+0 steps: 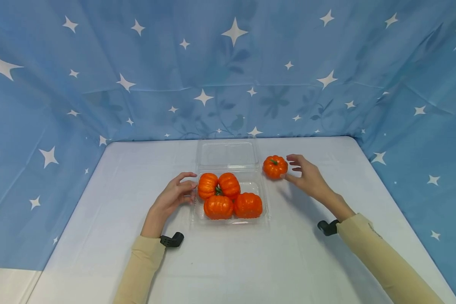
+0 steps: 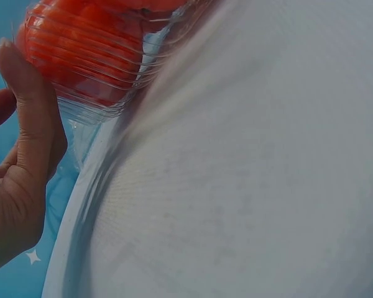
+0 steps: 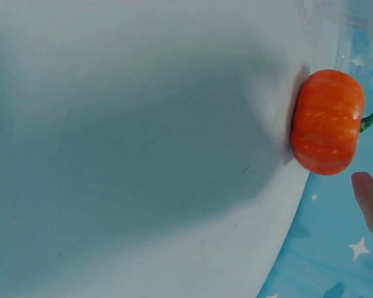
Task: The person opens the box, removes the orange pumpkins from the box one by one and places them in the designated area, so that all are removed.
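Note:
A clear plastic clamshell box lies on the table with its lid folded back. Several orange toy pumpkins sit in its base, some tipped on their sides. At the box's left wall is my left hand, its fingers loosely bent; in the left wrist view a straight digit lies along the clear wall. Right of the lid stands a single orange pumpkin with a green stem. My right hand is spread at that pumpkin's right side, thumb near its front, fingers not closed round it.
A white cloth covers the table. Blue curtains with white stars stand behind it and along both sides. Each wrist carries a small black camera, one at the left and another at the right.

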`<state>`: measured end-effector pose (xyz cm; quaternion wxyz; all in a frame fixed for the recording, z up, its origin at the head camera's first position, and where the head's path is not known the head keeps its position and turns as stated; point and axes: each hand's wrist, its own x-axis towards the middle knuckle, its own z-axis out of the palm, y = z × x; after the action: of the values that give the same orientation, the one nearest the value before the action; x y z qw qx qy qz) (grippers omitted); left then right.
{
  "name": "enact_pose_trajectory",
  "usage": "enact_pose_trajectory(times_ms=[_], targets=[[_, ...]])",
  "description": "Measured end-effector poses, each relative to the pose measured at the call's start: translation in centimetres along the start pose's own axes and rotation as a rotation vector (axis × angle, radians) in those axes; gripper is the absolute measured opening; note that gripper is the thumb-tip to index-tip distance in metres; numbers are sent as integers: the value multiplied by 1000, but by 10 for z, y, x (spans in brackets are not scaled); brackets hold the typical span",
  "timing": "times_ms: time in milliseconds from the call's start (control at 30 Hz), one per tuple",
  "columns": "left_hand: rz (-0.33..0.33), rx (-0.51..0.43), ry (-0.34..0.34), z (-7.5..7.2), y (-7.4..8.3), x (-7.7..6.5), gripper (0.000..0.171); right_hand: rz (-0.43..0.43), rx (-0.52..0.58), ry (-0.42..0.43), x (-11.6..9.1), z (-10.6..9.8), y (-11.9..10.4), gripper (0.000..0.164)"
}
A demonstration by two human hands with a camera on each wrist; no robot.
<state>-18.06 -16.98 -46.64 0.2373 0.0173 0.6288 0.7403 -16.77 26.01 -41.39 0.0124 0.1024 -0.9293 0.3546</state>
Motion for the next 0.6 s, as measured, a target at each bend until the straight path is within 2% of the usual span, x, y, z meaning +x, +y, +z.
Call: enact_pose_trajectory(times_ms=[200,600], targets=[[-1,12,-1,-1,1,-1,48,-12,16,-9,-4,3,-14,55],[-8,6,-5,-2,-1,1,46,-111,55,-55,-11,15,-36,49]])
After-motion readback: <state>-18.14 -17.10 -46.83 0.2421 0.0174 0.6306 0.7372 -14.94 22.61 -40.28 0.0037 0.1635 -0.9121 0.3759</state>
